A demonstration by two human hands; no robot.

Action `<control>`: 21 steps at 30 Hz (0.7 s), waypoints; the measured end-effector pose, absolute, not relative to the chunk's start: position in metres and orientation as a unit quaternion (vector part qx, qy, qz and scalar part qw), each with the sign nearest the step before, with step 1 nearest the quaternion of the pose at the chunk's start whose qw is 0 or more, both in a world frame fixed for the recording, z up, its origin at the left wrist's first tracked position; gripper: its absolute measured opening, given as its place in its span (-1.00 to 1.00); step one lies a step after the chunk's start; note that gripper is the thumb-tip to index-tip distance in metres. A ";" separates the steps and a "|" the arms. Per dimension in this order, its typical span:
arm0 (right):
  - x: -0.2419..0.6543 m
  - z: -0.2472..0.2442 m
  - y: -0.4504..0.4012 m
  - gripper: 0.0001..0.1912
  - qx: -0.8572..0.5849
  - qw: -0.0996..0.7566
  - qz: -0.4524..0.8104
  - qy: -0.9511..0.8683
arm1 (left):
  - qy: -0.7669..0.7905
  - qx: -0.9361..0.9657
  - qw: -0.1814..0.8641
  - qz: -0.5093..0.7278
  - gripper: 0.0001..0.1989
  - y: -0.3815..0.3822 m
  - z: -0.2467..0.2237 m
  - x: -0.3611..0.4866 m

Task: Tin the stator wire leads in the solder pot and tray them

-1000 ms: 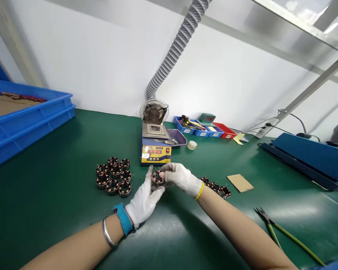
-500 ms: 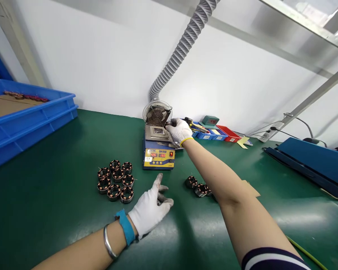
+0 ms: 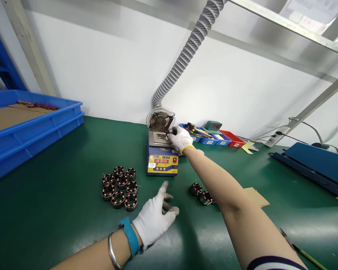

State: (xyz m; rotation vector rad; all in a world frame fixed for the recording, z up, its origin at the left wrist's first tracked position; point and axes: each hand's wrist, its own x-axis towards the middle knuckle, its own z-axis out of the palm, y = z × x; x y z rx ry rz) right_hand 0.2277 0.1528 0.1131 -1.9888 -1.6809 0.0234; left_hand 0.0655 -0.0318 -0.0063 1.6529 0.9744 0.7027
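My left hand [image 3: 155, 218], in a white glove with grey fingertips, is low over the green table with its fingers apart and nothing in it. Above it stands a blue and yellow solder pot [image 3: 162, 160] with a lit red display. My right hand [image 3: 180, 138], also gloved, is at the pot's top, its fingers closed round a small dark coil ring [image 3: 168, 133] beside the square opening; the fingers hide most of the ring. Several copper-wound rings [image 3: 122, 181] sit grouped left of my left hand. Two more rings [image 3: 206, 197] show near my right forearm, which partly covers that spot.
Behind the pot are a round fan [image 3: 160, 122] and a grey hose [image 3: 186, 52]. A blue crate [image 3: 39, 127] stands left. Small bins [image 3: 233, 139], a blue case [image 3: 315, 165], cardboard [image 3: 256, 197] and pliers [image 3: 294, 243] lie right.
The camera view has shifted, so the scene sits slightly lower and further right. My right hand has moved slightly over the pot's opening, covering part of it. The pliers have come into view.
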 end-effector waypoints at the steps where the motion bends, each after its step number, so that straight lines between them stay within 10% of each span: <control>1: 0.228 0.113 0.153 -0.57 -0.737 0.268 0.008 -0.620 | 0.407 0.691 0.520 0.294 -0.19 -0.032 -0.006 0.065; 21: 0.230 0.115 0.152 -0.64 -0.733 0.315 0.031 -0.603 | 0.410 0.701 0.509 0.285 -0.19 -0.032 -0.005 0.064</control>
